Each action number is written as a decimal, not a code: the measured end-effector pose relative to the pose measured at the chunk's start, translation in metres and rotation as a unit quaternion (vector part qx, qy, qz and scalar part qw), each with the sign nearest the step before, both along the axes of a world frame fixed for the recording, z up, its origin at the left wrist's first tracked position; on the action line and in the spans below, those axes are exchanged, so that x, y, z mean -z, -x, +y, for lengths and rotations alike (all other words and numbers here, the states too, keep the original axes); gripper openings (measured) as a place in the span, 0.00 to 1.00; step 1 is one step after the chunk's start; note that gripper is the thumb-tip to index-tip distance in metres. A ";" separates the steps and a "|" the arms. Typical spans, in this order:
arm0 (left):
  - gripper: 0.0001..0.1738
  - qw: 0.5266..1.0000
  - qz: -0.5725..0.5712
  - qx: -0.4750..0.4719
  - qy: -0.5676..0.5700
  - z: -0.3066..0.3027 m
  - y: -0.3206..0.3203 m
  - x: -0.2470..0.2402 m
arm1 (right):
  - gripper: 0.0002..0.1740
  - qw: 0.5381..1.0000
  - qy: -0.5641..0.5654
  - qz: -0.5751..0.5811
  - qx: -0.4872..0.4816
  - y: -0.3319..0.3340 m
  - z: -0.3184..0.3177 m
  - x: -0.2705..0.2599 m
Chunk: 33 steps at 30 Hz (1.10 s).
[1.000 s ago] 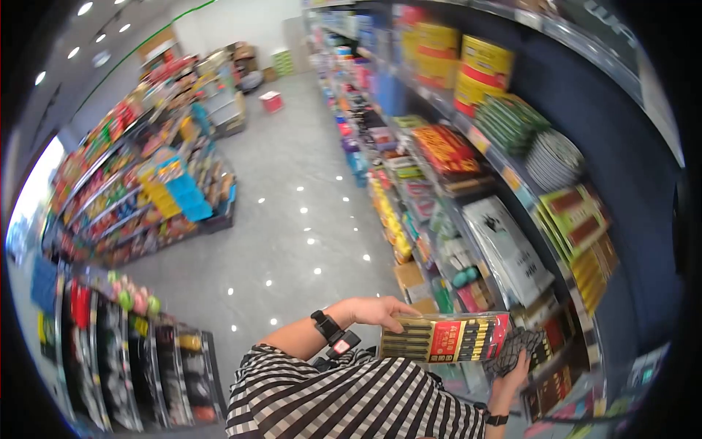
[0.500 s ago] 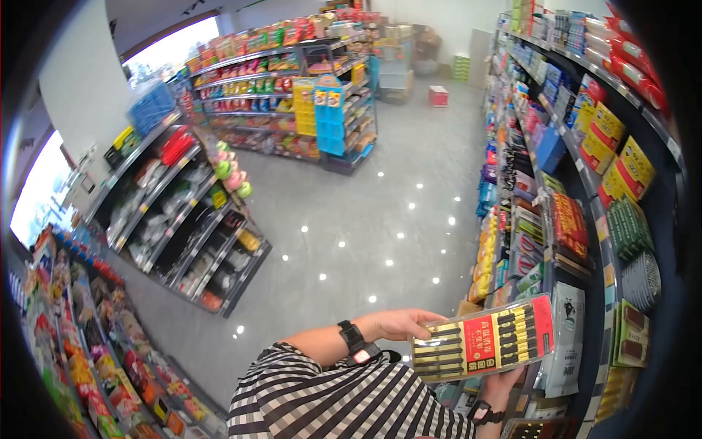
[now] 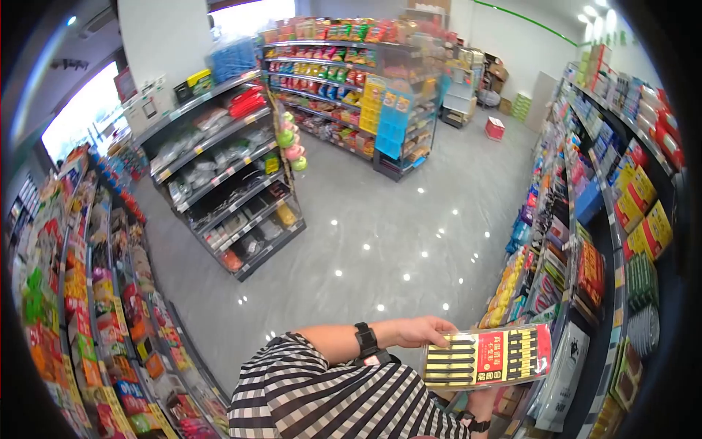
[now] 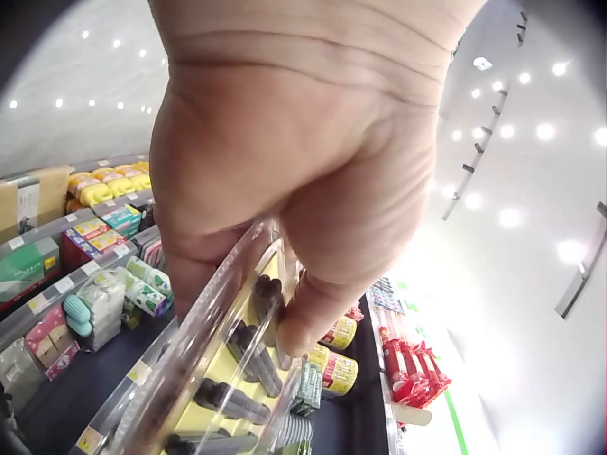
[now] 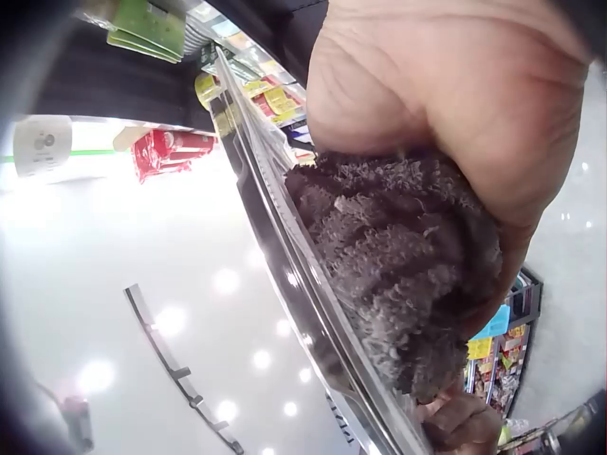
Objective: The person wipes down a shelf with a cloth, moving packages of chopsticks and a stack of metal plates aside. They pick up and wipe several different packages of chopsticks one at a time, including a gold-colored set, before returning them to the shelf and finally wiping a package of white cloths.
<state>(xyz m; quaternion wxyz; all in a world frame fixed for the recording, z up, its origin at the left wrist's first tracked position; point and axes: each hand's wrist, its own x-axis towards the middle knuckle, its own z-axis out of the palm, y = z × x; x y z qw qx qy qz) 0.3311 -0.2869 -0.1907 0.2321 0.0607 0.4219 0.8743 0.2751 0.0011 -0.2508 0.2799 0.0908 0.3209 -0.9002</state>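
Note:
A flat clear pack of black-and-gold chopsticks (image 3: pixel 486 356) with a red label lies across both hands in the head view. My left hand (image 3: pixel 424 331) pinches its left end; in the left wrist view the thumb (image 4: pixel 305 322) is on the chopstick side and the fingers go behind. Beneath the pack is my right hand (image 3: pixel 481 402), mostly covered by it from above. The right wrist view shows this hand gripping a bunched dark grey fluffy cloth (image 5: pixel 394 256), which lies against the pack's face.
Close on my right runs a stocked shelf with a grey-white bag (image 3: pixel 563 380) and yellow tins (image 3: pixel 649 230). Another packed shelf (image 3: pixel 95 329) borders my left. Ahead are a dark rack (image 3: pixel 227 172), a snack shelf (image 3: pixel 322 73) and a red box (image 3: pixel 495 129) on the grey floor.
The head view has swung left, so the shelves and floor shift rightward in it. The right hand with the grey cloth has moved from the pack's right end to underneath it.

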 end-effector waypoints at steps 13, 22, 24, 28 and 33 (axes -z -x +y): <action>0.22 0.997 0.022 -0.010 0.074 -0.015 -0.057 -0.005 | 0.29 0.961 -0.144 0.237 -0.010 -0.019 -0.069 -0.044; 0.24 0.982 0.086 -0.105 0.135 -0.006 -0.072 -0.020 | 0.24 0.980 -0.057 0.146 -0.119 -0.032 -0.071 -0.060; 0.25 0.981 0.089 -0.100 0.137 -0.008 -0.074 -0.030 | 0.24 0.983 -0.051 0.136 -0.113 -0.045 -0.070 -0.062; 0.25 0.973 0.130 -0.093 0.165 -0.005 -0.083 -0.051 | 0.27 0.978 -0.073 0.148 -0.126 -0.062 -0.057 -0.058; 0.24 0.961 0.215 -0.063 0.160 0.002 -0.078 -0.063 | 0.24 0.963 -0.095 0.218 -0.129 -0.093 -0.044 -0.075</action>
